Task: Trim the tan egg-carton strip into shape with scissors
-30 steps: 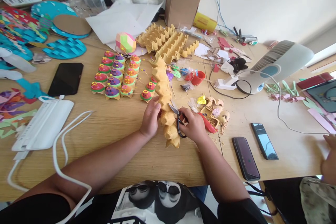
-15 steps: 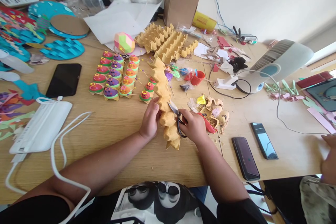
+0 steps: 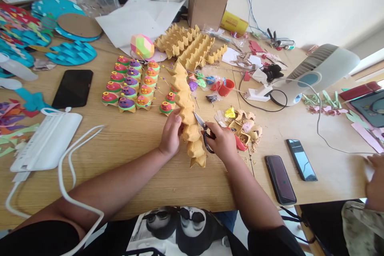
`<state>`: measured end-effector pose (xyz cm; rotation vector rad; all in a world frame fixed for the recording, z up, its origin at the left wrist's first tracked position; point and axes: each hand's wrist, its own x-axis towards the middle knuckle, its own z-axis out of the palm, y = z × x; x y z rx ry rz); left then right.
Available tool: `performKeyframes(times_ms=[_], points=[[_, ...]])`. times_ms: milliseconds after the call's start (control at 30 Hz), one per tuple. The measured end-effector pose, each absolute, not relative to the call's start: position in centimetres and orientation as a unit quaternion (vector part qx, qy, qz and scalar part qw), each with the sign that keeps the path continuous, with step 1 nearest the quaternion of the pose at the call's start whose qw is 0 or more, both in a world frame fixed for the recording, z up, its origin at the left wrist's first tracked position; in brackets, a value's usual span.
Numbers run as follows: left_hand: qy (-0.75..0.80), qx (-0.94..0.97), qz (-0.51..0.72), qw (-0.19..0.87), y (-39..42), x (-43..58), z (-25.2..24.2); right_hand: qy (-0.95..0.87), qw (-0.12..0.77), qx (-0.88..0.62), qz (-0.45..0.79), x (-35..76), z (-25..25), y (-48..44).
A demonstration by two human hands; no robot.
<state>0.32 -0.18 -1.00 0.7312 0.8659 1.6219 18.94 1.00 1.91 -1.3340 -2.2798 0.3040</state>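
Observation:
My left hand (image 3: pixel 171 134) is closed on the left side of a long strip of yellow egg carton (image 3: pixel 187 114) that stands on edge on the wooden table (image 3: pixel 135 156). My right hand (image 3: pixel 223 142) grips black-handled scissors (image 3: pixel 203 130). Their blades are at the strip's right side, about halfway along it. Just right of my right hand lies a heap of cut carton scraps (image 3: pixel 247 126) and something red.
Rows of painted carton cups (image 3: pixel 132 88) stand left of the strip, more egg cartons (image 3: pixel 189 46) behind. A black phone (image 3: pixel 73 88) and a white device (image 3: pixel 49 140) with cable lie left, two phones (image 3: pixel 289 172) right. A fan (image 3: pixel 318 74) stands far right. Another person's hand (image 3: pixel 375 180) reaches in at the right edge.
The scissors have shifted slightly up along the carton strip and both hands have moved with it. Otherwise the scene is the same.

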Motion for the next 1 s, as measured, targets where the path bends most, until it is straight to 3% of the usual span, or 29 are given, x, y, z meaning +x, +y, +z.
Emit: performKeyframes(times_ms=[133,367,633,767,1000], points=[[0.371,0.307,0.678,0.555,-0.2,0.2,-1.1,-0.789,0.269,-0.521,0.186,18.7,1.7,1.2],[0.373,0.332,0.654,0.568,-0.3,0.2,-1.1,-0.684,0.311,-0.465,0.468,18.3,2.3,1.5],[0.339,0.386,0.572,0.64,-0.8,0.5,-0.2,-0.525,0.45,-0.402,0.6,17.7,1.1,1.9],[0.344,0.408,0.532,0.657,-0.9,0.6,-0.1,-0.473,0.472,-0.392,0.631,17.1,1.0,1.7],[0.33,0.373,0.586,0.639,0.0,0.3,-0.9,-0.458,0.454,-0.36,0.675,16.6,1.6,0.9]])
